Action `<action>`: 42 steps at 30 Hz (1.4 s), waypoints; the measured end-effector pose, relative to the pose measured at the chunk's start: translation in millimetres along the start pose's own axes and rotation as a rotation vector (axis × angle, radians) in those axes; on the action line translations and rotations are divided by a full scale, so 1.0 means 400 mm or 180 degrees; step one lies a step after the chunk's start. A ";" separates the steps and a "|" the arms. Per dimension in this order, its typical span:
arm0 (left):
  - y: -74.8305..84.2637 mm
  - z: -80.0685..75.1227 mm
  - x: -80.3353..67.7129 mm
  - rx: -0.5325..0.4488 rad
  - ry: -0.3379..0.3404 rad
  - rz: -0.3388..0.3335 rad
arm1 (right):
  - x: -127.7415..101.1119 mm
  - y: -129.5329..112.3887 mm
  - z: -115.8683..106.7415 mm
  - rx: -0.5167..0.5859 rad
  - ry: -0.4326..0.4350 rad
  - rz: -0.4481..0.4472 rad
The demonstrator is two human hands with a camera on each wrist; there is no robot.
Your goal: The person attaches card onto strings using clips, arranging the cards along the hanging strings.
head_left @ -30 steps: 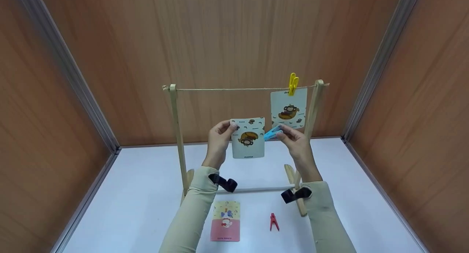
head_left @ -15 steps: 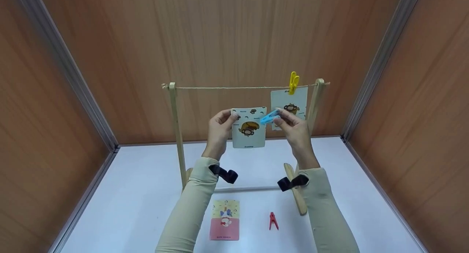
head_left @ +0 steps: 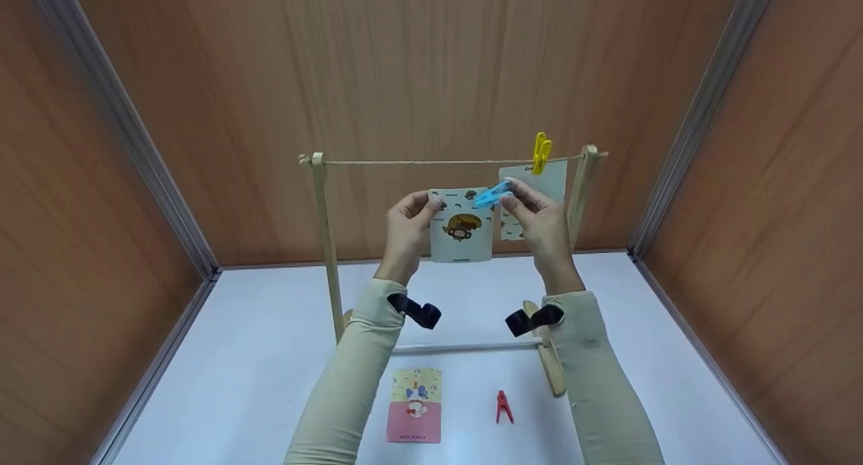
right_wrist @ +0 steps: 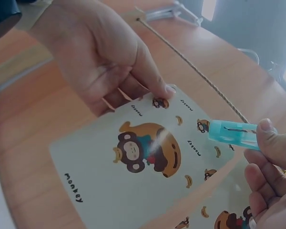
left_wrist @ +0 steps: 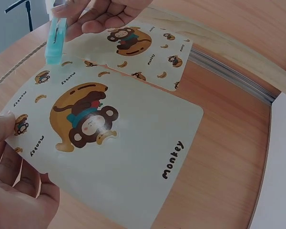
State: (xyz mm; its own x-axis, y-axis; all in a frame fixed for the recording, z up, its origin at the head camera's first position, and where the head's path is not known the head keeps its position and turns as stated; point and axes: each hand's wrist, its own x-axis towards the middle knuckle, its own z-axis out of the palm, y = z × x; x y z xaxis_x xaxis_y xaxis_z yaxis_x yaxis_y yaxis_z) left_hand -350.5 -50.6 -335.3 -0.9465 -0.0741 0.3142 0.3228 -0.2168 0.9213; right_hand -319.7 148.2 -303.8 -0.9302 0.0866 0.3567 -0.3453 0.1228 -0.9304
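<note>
My left hand (head_left: 408, 229) pinches the top left corner of a monkey card (head_left: 461, 226) and holds it up just below the string (head_left: 418, 162) of a wooden rack (head_left: 322, 249). My right hand (head_left: 532, 219) pinches a blue clothespin (head_left: 493, 195) at the card's top right corner. In the left wrist view the monkey card (left_wrist: 105, 143) fills the frame with the blue clothespin (left_wrist: 55, 40) above it. The right wrist view shows the blue clothespin (right_wrist: 231, 133) near the string (right_wrist: 195, 71). A second monkey card (head_left: 547, 182) hangs from the string under a yellow clothespin (head_left: 539, 153).
On the white table (head_left: 236, 357) lie a pink and yellow card (head_left: 414, 405) and a red clothespin (head_left: 503, 407), both in front of the rack's base bar (head_left: 465, 348). Wooden walls (head_left: 135, 114) enclose the table on three sides.
Both hands have risen, carrying the monkey card and the blue clothespin up toward the string. The clothespin has moved from the card's right edge to its top right corner.
</note>
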 end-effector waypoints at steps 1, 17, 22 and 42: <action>0.002 0.001 0.000 0.0023 -0.0011 0.0008 | 0.001 -0.004 0.002 0.0000 0.0010 -0.0011; 0.038 0.020 0.017 0.0011 -0.0023 0.0093 | 0.022 -0.063 0.019 -0.0170 0.0327 -0.0109; 0.047 0.025 0.024 0.0011 0.0020 0.0123 | 0.029 -0.070 0.024 0.0034 0.0404 -0.0318; 0.068 0.034 0.035 0.0112 0.0042 0.0195 | 0.046 -0.100 0.049 -0.0028 0.0639 -0.0644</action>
State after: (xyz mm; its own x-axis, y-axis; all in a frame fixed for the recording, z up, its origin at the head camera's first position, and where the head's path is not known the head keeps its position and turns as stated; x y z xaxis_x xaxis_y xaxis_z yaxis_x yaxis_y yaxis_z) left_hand -354.8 -44.3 -302.7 -0.9248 -0.0991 0.3674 0.3798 -0.1772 0.9080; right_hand -325.4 125.3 -261.8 -0.7988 0.2535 0.5455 -0.5196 0.1660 -0.8381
